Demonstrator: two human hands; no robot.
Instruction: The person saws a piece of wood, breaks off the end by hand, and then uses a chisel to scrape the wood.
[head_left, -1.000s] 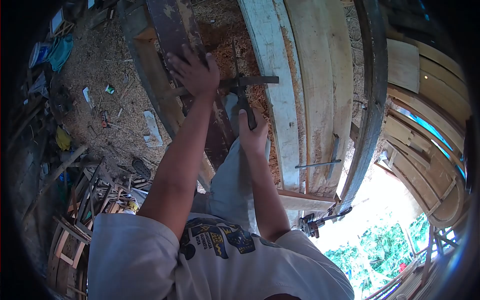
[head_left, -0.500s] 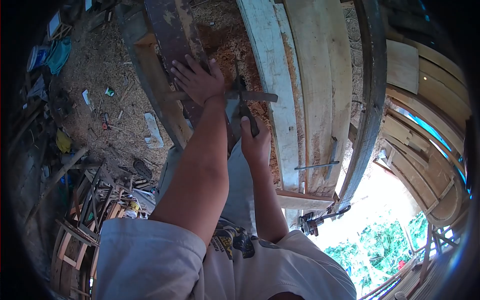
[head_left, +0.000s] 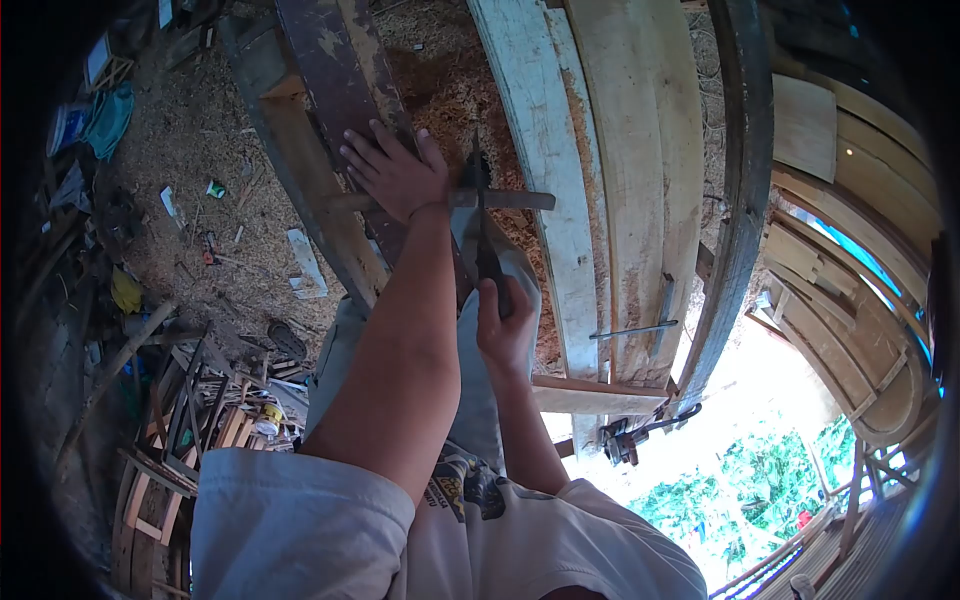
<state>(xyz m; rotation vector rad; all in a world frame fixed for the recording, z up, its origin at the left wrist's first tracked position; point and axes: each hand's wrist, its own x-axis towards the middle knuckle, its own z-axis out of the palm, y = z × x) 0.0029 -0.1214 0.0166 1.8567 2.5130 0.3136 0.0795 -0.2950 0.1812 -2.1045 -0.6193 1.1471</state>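
Observation:
My left hand (head_left: 402, 180) lies flat with its fingers spread, pressing on a narrow wooden strip (head_left: 525, 200) and the dark, worn plank (head_left: 345, 75) beneath it. The strip runs crosswise, and one end sticks out past the plank's right side. My right hand (head_left: 508, 325) is wrapped around the handle of a handsaw (head_left: 487, 235). The blade points away from me and crosses the strip just right of my left hand. How deep the teeth sit in the wood cannot be made out.
Long pale boards (head_left: 630, 180) lie to the right beside a weathered beam (head_left: 738, 200). A dark power tool (head_left: 625, 440) sits near their close end. Wood scraps (head_left: 235, 430) pile up at lower left, and sawdust covers the ground (head_left: 240, 150).
My right hand has drawn the handsaw back towards my body, so its handle sits lower. My left hand stays in place on the strip.

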